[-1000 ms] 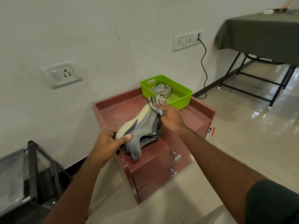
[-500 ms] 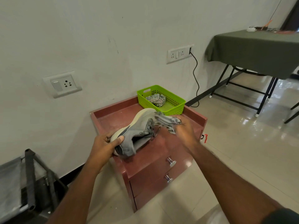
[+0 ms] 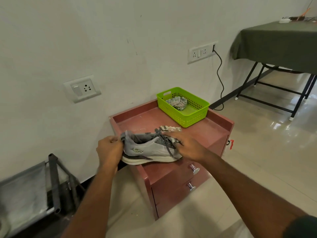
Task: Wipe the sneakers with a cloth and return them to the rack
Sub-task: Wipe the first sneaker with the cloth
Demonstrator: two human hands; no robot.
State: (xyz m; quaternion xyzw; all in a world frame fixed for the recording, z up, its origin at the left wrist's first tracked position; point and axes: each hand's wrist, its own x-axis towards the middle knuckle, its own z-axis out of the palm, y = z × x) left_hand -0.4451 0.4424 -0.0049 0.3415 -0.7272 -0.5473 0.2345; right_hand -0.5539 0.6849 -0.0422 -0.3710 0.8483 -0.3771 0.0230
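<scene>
the grey sneaker (image 3: 151, 149) sat upright over the front left edge of the red worktop (image 3: 202, 133), heel to the left and sole down. the left hand (image 3: 109, 152) gripped the heel, fingers pinched on its collar. the right hand (image 3: 190, 146) lay palm down across the laces and toe, fingers pressing a striped cloth (image 3: 169, 129) against the shoe. both forearms reached forward from below. a green basket (image 3: 197, 114) held another cloth further back.

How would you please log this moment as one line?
left hand: holds sneaker heel | right hand: presses cloth on laces | phase: wiping
</scene>
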